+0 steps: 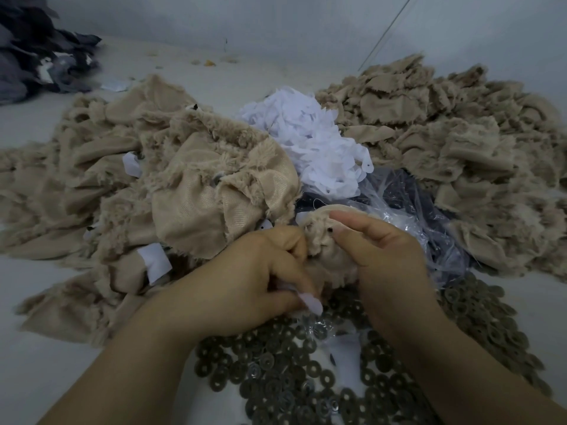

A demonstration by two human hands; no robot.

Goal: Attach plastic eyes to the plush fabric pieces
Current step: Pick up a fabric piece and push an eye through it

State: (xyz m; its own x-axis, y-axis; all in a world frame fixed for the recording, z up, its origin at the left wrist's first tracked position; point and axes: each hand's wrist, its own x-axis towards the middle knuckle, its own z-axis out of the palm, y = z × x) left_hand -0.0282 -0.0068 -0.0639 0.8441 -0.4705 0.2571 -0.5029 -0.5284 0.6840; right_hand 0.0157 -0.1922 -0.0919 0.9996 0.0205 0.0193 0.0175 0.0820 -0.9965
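Beige plush piece [319,240] w/ black eye [330,230], pinched betw. both hands' fingers [343,217].

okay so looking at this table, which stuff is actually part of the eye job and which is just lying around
In the job:
small tan plush piece, in both hands' grip
tiny black plastic eye on it
grey round metal washers
left hand
right hand

Lying about:
dark grey fabric heap
crumpled clear plastic bag

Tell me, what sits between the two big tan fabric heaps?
In the head view, a pile of white scraps lies between the left heap and the right heap, with crumpled clear plastic just below it.
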